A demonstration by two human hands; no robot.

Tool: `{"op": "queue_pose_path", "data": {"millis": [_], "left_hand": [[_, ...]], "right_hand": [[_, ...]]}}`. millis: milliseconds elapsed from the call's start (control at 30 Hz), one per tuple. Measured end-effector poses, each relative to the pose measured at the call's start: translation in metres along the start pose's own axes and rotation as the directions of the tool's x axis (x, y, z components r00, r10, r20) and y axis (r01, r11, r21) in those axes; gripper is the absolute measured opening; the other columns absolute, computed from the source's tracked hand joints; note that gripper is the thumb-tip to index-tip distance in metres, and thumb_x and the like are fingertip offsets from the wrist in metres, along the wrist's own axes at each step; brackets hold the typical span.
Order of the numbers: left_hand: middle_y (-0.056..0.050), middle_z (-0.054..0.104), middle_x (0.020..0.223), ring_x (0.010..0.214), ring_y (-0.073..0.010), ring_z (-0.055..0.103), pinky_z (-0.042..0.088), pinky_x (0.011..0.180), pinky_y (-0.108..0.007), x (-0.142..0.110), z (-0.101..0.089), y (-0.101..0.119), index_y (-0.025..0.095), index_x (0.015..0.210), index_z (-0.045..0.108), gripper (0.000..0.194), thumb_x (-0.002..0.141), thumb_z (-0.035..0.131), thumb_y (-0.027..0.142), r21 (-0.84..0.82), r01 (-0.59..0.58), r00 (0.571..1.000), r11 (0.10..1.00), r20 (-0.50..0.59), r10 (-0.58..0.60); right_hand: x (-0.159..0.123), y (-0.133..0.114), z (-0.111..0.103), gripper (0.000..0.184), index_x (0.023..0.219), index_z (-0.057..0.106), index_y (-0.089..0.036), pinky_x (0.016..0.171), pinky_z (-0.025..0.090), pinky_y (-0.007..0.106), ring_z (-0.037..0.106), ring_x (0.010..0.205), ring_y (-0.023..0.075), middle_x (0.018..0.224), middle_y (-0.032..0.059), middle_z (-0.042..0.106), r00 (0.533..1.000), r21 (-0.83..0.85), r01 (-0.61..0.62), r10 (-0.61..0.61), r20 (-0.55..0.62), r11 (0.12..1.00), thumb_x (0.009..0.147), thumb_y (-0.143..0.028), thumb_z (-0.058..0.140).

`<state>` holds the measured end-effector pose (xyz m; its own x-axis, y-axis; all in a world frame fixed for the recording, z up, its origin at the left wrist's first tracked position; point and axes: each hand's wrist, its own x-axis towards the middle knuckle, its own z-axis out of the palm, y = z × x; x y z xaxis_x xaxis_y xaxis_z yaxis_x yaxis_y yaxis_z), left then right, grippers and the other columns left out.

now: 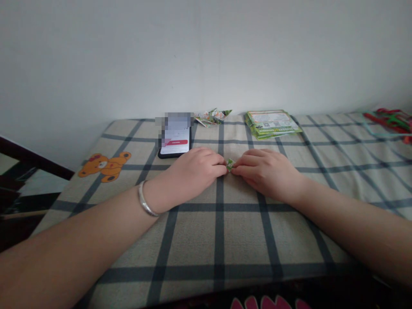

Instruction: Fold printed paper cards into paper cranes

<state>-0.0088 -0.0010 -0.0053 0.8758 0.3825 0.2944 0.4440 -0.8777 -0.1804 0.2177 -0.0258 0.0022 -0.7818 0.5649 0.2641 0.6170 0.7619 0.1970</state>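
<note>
Between my fingertips is a small green-and-white piece of folded paper [229, 164], mostly covered by the fingers. My left hand [201, 169], with a silver bangle at its wrist, pinches the paper's left side. From the right, my right hand [265, 171] pinches the other side. Both hands rest low over the checked tablecloth. Just beyond my left hand lies a phone [175, 139] with a lit screen, its upper part pixelated. Several folded paper pieces [212, 116] in similar printed colours lie behind the hands, near the wall.
A stack of green printed sheets [273, 123] lies at the back, right of the folded pieces. Red and green items [392, 122] sit at the far right edge. An orange bear picture [104, 166] is on the tablecloth [193, 240] at left. A white wall [206, 56] borders the table's back.
</note>
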Motion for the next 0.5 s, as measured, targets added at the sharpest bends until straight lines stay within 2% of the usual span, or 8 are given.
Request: {"op": "queue_pose_path", "data": {"millis": [167,333,500], "left_hand": [[-0.005,0.069,0.106,0.101,-0.0218,0.061,0.050,0.092,-0.040,-0.0003,-0.0012,-0.0004,0.018,0.107,0.068,0.019,0.091,0.058,0.018,0.001,-0.021,0.999,1.000,0.032,0.020],[-0.004,0.070,0.103,0.097,-0.0211,0.061,0.049,0.090,-0.039,-0.0004,-0.0059,-0.0006,0.019,0.106,0.069,0.018,0.092,0.056,0.020,0.009,-0.031,0.999,0.999,0.032,0.031],[-0.004,0.071,0.095,0.089,-0.0194,0.061,0.049,0.086,-0.038,-0.0018,-0.0073,-0.0039,0.019,0.100,0.069,0.017,0.094,0.053,0.020,0.039,-0.069,0.997,0.997,0.028,0.068]], "right_hand": [[0.0001,0.0008,-0.0013,0.019,0.096,0.070,-0.018,0.074,0.038,0.033,0.057,0.091,0.0200,0.095,0.0046,0.070,0.999,-0.040,0.048,-0.047,0.024,0.998,0.095,-0.019,0.050],[0.0002,0.0002,-0.0048,0.017,0.092,0.069,-0.020,0.071,0.037,0.033,0.056,0.087,0.0200,0.095,0.0045,0.069,0.999,-0.068,0.012,-0.009,0.039,0.998,0.095,-0.021,0.052],[-0.0020,0.0020,-0.0071,0.020,0.093,0.070,-0.018,0.071,0.037,0.033,0.056,0.092,0.0202,0.094,0.0056,0.070,0.998,-0.044,0.027,-0.025,0.049,0.999,0.096,-0.019,0.050]]}}
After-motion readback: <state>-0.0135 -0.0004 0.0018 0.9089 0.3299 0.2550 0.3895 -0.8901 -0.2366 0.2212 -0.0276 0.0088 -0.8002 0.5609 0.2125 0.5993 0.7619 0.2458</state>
